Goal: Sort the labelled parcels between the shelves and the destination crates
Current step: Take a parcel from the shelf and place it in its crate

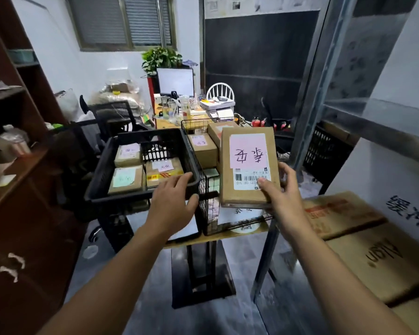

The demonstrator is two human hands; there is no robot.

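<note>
Black plastic crate [102,170], holding several brown labelled parcels [126,180], sits at left; the left hand [172,201] rests on its near rim, fingers nearly straight over the edge, thumb seemingly outside it. Just right stands a black wire basket [202,176] with more boxes. Over its near side the right hand [279,193] grips a flat brown cardboard parcel with a pink handwritten label [248,165], thumb on top, fingers wrapped round its right edge.
</note>
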